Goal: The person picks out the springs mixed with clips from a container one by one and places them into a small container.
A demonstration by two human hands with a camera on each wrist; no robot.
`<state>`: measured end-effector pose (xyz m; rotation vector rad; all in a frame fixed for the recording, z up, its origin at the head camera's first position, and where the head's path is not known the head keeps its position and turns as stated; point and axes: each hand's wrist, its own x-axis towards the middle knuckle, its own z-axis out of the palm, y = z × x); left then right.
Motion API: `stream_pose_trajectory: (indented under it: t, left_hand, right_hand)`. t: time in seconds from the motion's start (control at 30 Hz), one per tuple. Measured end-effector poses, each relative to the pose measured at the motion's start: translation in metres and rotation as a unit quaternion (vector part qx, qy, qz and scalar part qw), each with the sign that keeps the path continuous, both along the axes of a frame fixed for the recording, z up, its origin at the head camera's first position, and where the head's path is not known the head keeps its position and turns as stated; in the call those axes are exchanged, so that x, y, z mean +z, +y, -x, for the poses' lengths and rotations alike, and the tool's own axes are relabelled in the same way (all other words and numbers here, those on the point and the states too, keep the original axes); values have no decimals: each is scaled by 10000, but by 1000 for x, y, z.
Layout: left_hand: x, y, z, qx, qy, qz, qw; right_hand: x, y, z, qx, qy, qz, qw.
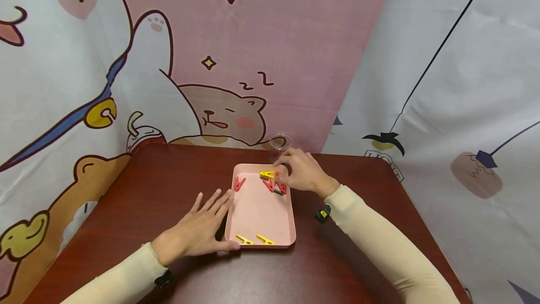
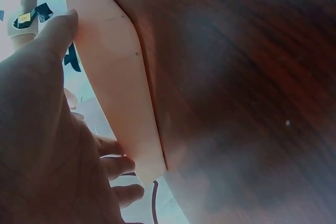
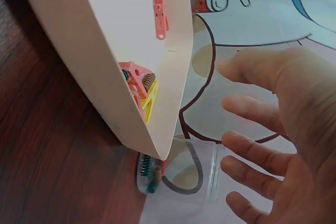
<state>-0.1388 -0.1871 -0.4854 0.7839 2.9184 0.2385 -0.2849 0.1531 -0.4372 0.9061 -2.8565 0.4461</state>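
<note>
My left hand (image 1: 200,229) rests along the left side of a pink tray (image 1: 261,215), fingers spread at the rim and thumb at the near corner. Over the tray's far right corner hovers my right hand (image 1: 305,170), its fingers loosely bent and nothing between them in the right wrist view. Under it lie red clips (image 1: 268,185), a yellow clip (image 1: 267,174), a brown spring (image 3: 149,81) and a dark green spring (image 1: 278,192). A separate red clip (image 1: 239,183) lies by the left wall; two yellow clips, one here (image 1: 266,239), lie along the near wall.
A clear plastic cup (image 1: 281,140) stands just behind the tray, with several coloured springs (image 3: 147,166) at its bottom. The dark wooden table (image 1: 185,172) ends shortly beyond it, against a printed cloth (image 1: 295,50).
</note>
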Motion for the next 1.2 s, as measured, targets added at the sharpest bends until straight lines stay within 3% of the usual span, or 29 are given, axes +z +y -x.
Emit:
stream_pose_trajectory:
  t: [0.6,1.2]
  left_hand:
    - [-1,-2,-1,24,-85,-75,9999]
    - [1,0,0,43,-194,-50,9998]
  right_hand:
    - [-6,-9,-5,760,-301,-1197,9894]
    - [-18,-18,3,777,-285,-1743,9812]
